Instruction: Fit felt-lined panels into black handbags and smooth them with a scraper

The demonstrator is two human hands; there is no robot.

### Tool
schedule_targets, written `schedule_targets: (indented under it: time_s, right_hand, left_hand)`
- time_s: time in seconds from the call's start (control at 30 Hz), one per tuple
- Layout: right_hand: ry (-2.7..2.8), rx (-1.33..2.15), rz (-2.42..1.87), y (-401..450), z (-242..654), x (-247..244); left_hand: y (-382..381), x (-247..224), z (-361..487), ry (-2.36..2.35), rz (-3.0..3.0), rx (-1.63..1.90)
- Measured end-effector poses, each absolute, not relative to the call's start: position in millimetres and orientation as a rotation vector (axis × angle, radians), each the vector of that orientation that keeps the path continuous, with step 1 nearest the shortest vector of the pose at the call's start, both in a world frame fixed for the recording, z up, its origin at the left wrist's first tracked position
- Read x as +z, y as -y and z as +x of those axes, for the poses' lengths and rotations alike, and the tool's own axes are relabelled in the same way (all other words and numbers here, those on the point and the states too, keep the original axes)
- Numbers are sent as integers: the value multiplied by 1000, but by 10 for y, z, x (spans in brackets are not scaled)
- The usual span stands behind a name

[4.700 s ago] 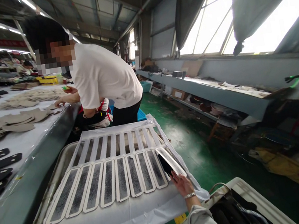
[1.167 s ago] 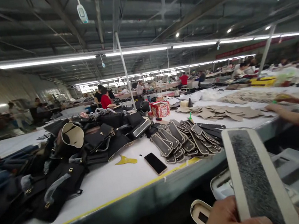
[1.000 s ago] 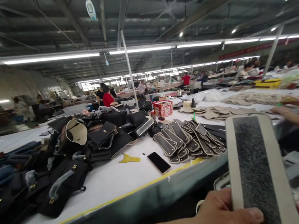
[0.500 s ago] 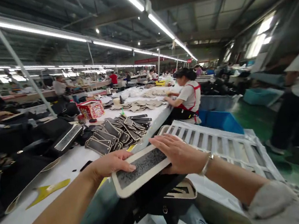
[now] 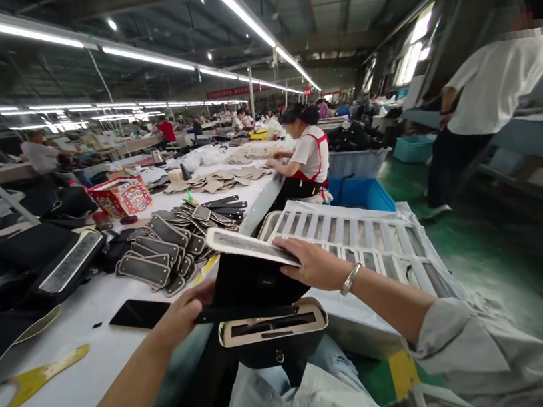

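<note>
A black bag piece [image 5: 255, 283] stands over my lap, topped by a cream-edged panel [image 5: 252, 245] with a grey middle. My left hand [image 5: 183, 313] grips the black piece at its lower left edge, fingers partly hidden behind it. The panel's right end is pinched in my right hand [image 5: 313, 262], thumb below and fingers on top. Just beneath, a black case part [image 5: 277, 347] with a cream rim and a slotted opening rests on my lap, a small metal ring on its front.
Dark strap pieces [image 5: 156, 246] lie piled on the white table [image 5: 106, 361], near a phone [image 5: 138, 314] and a yellow piece [image 5: 38, 381]. A rack of strips [image 5: 356, 232] stands right. A person in red straps [image 5: 310, 154] sits beyond; another person [image 5: 493, 91] stands far right.
The panel has tilted up on the black piece, showing the black side and the slotted case below. My left hand has moved off the panel's top to the black piece's lower left. The view has turned right.
</note>
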State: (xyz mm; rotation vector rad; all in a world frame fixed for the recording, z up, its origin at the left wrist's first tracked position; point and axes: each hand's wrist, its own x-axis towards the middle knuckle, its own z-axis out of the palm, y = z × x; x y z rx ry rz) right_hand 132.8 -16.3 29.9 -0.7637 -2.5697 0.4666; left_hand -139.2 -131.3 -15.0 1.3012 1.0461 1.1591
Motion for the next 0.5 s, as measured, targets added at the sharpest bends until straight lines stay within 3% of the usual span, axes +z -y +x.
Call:
schedule_targets:
  time_s: [0.33, 0.5]
  right_hand:
    - [2366, 555, -861, 283, 1322, -338]
    - [2368, 560, -887, 280, 1320, -519]
  left_hand:
    - [1512, -297, -1294, -1758, 1730, 956]
    - [1449, -387, -1264, -1809, 1867, 879]
